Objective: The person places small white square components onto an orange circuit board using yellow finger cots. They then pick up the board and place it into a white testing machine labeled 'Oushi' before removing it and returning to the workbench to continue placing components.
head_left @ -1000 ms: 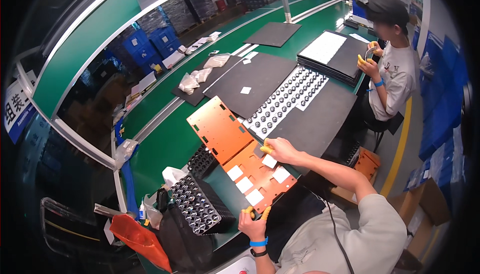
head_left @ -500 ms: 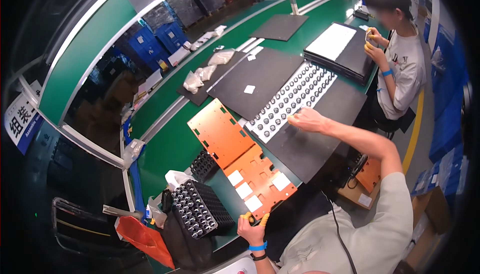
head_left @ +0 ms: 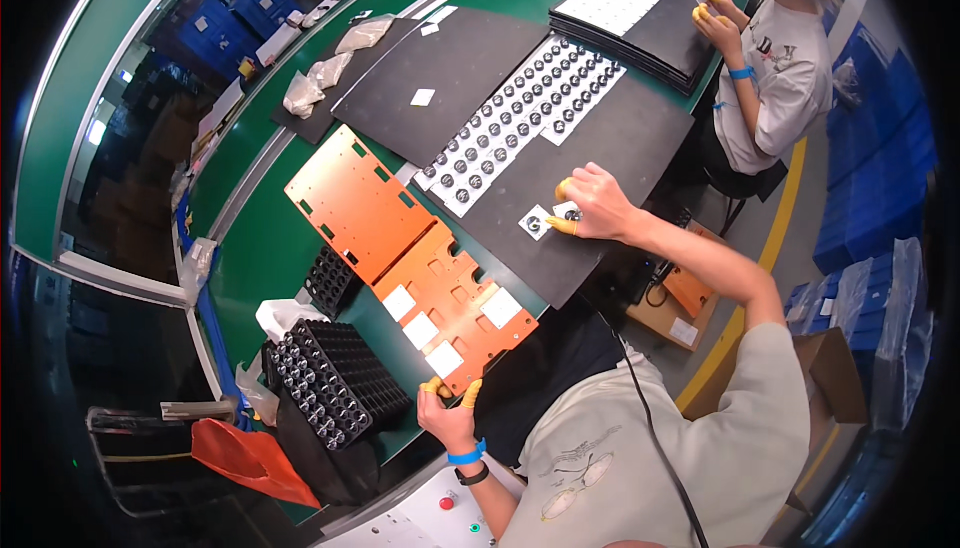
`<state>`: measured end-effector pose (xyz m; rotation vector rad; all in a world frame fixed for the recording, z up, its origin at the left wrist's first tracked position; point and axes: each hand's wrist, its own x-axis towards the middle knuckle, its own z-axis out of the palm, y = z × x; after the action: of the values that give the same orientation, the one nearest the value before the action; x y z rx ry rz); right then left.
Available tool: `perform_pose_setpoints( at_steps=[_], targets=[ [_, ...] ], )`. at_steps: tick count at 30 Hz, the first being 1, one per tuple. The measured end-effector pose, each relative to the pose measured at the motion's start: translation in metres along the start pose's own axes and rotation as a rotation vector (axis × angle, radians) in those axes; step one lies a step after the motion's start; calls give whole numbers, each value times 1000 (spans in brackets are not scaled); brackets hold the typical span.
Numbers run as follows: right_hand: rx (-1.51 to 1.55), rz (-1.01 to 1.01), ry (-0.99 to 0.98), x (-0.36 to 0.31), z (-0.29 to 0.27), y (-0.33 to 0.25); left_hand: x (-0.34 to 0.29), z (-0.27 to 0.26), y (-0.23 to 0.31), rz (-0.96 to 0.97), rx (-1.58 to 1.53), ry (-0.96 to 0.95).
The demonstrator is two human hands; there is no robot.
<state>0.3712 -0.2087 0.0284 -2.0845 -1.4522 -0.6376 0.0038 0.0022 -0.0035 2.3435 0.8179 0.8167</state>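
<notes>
Over the feed I saw that the right hand (head_left: 597, 206) had come away from the edge of the rows of dark discs (head_left: 488, 143), where it was half a second before; it was now lower over the black mat (head_left: 640, 148), fingers bent down at two disc-bearing cards (head_left: 535, 223) that I had not made out there earlier; one card lay in plain sight by a fingertip, the other was partly covered by the hand, and I could not tell whether the fingers gripped it; the left hand (head_left: 447, 418) had stayed at the near corner of the orange panel (head_left: 360, 208), its fingers against the edge, though I could not tell whether they pinched it or only rested; the panel lay beside the mat, and its near half carried four white squares (head_left: 421, 330), three along the left and one on the right, as half a second before; the whole view had shifted, so the panel and the black rack (head_left: 325, 378) sat further left.
</notes>
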Motion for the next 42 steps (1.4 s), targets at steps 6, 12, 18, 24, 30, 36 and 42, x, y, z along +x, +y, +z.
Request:
perform_pose_setpoints(
  at_steps=[6, 12, 18, 24, 30, 36, 42],
  targets=[
    [36, 263, -248, -9, -6, -6, 2, -2, 0, 11, -26, -16],
    [67, 298, -299, 9, -10, 19, 3, -4, 4, 29, 17, -23],
    [336, 328, -238, 29, 8, 47, 2, -2, 1, 51, -12, 15],
    [49, 203, -80, 33, 25, 72, 1, -1, 6, 9, 26, 27],
    [-113, 256, -62, 36, 28, 74, 1, -3, 7, 18, 33, 27],
    [-229, 341, 26, 42, 38, 72, 2, -4, 7, 23, 30, 20],
    [-244, 344, 34, 46, 42, 74, 2, -4, 7, 27, 34, 15]
  ],
)
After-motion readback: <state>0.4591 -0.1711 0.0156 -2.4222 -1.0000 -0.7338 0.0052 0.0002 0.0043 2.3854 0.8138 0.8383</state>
